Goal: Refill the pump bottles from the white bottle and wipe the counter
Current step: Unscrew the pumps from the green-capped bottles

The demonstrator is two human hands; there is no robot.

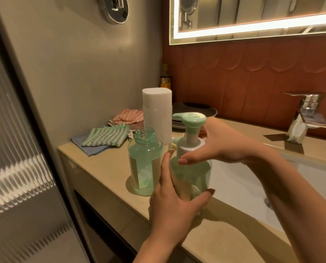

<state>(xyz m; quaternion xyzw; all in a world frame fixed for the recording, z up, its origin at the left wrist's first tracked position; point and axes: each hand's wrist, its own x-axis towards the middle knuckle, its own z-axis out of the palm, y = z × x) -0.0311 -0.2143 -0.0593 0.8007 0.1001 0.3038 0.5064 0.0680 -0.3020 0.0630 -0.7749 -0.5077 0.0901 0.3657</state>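
1. Capped pump bottle (pixel 190 173): centre, at the counter (pixel 105 168) edge beside the basin (pixel 240 183). The left hand (pixel 174 204) wraps its body from 7 o'clock. The right hand (pixel 221 143) curves thumb and fingers round the white collar from 3 o'clock.
2. Open pump bottle (pixel 144 160): just beside, at 9 o'clock.
3. White bottle (pixel 157 112): 11 o'clock, upright.
4. Checked cloth (pixel 107 135): 10 o'clock.

Risk: a hard twist on the collar may jolt the left knuckles into the open bottle and spill it, or tip the held one basinward.

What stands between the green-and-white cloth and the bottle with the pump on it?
In the head view, the open green bottle, which has no pump, stands on the counter between the green-and-white cloth and the pump bottle.
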